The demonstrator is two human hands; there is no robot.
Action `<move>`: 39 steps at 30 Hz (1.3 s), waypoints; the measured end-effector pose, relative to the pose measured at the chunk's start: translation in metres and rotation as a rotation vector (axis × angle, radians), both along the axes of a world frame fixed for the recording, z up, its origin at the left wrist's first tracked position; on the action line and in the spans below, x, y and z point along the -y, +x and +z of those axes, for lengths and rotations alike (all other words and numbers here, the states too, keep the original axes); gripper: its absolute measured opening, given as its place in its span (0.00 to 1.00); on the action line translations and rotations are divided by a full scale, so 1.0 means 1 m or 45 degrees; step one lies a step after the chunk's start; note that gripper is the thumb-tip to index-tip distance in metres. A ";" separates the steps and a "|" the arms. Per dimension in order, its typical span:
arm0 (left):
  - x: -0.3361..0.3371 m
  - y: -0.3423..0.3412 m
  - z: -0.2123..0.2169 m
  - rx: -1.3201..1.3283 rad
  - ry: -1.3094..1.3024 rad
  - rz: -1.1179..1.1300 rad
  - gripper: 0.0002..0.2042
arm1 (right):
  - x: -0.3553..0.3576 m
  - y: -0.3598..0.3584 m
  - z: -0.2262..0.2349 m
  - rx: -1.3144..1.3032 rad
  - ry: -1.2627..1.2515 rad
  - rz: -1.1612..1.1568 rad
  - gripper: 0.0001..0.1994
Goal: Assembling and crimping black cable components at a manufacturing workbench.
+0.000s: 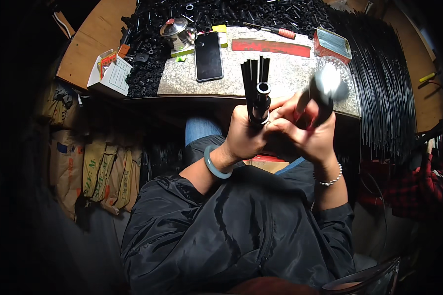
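Note:
In front of my chest, my left hand (246,133) is closed around a bundle of thin black rods (251,78), which stand up toward the table. A black tubular fitting (262,101) with a shiny ring-shaped end rises beside them from the same grip. My right hand (318,140) is wrapped around a dark-shafted tool (325,88) with a bright, rounded end; glare and motion blur hide its exact kind. The fingers of both hands meet near the base of the fitting, and what lies between them is hidden.
Loose black parts (261,14) heap along the table's back; long black rods (384,83) hang over its right side. A phone (208,56), metal pot (176,29), red strip (270,47), screwdriver (283,33) and small box (332,44) lie ahead. Sacks (66,162) stand lower left.

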State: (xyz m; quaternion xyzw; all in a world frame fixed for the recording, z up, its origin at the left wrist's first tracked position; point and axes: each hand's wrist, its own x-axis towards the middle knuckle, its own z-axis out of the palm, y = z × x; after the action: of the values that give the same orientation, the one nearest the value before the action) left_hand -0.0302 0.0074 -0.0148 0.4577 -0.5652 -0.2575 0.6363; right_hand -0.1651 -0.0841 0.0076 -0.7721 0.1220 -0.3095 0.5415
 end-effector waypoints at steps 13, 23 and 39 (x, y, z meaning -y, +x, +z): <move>0.000 0.008 0.003 -0.366 0.158 0.161 0.13 | -0.014 -0.060 0.030 -0.644 0.082 0.196 0.16; -0.001 0.009 0.001 -0.156 0.079 0.138 0.10 | -0.023 -0.058 0.044 -0.808 0.045 0.221 0.08; -0.003 0.003 0.005 -0.355 0.191 0.113 0.12 | -0.009 -0.054 0.067 -0.862 0.063 0.305 0.14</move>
State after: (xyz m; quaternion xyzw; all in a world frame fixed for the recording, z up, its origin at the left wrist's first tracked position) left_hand -0.0274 0.0102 -0.0095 0.4883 -0.4297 -0.3317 0.6833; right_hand -0.2195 -0.0751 0.0748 -0.8264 0.2105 0.0325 0.5212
